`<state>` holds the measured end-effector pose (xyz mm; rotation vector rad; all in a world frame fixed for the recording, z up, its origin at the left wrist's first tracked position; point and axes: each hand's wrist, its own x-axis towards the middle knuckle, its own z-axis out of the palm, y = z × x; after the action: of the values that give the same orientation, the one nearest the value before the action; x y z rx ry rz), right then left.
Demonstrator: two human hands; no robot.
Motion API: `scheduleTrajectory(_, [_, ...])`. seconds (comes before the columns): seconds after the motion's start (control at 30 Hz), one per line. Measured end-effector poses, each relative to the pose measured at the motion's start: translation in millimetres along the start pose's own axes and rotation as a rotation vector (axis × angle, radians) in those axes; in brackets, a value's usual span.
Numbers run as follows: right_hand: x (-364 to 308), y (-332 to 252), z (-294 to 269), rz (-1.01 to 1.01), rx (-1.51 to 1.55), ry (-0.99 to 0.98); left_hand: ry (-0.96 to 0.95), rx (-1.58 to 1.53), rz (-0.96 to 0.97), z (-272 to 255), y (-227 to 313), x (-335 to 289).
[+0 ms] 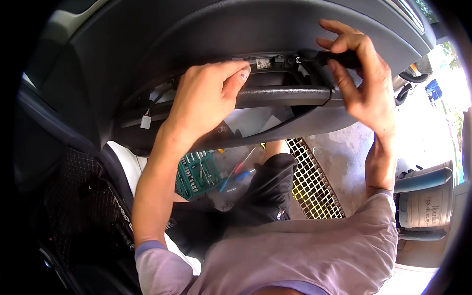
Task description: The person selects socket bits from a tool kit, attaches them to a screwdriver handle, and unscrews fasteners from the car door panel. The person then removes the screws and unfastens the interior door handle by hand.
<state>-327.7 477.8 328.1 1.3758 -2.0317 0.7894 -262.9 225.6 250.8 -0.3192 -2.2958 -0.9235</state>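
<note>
1. At the dark door panel [236,32], my left hand [204,96] nearly closes thumb and forefinger beside the armrest opening [275,78]; I cannot tell whether they grip anything.
2. Farther right, my right hand [366,78] holds a black object [350,59] between thumb and part-curled fingers.
3. Below lies a green socket case [184,178].
</note>
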Motion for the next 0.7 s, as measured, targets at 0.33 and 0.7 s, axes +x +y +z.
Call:
scheduleTrajectory(0.33, [-7.3, -3.4, 22.6, -0.092, -0.105, 0.076, 0.351, 0.42, 0.228, 25.3, -26.8, -23.1])
scheduleTrajectory(0.7, [-16.0, -12.0, 37.6, 0.097, -0.352, 0.182, 0.357, 0.413, 0.315, 24.5, -34.0, -24.8])
